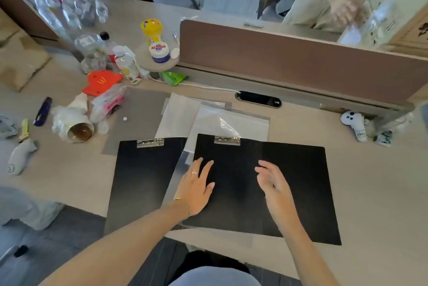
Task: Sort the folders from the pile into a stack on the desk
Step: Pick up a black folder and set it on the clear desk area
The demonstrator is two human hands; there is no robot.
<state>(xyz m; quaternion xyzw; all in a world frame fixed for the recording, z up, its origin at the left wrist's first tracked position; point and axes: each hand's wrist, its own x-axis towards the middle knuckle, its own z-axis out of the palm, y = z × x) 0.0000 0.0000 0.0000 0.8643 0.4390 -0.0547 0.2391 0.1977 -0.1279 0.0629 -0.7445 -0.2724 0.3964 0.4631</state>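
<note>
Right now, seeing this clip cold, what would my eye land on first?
Two black clip folders dominate the near desk: the right folder lies opened out over clear plastic sleeves, the left folder beside it. The left hand rests flat on the right folder, while the right hand hovers open above it. Bottles and wrappers, with a tipped paper cup, crowd the far left.

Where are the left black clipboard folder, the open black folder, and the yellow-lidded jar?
left black clipboard folder (143,176), head view, middle of its black cover
open black folder (298,183), head view, its right-hand flap
yellow-lidded jar (151,29), head view, its yellow top
</note>
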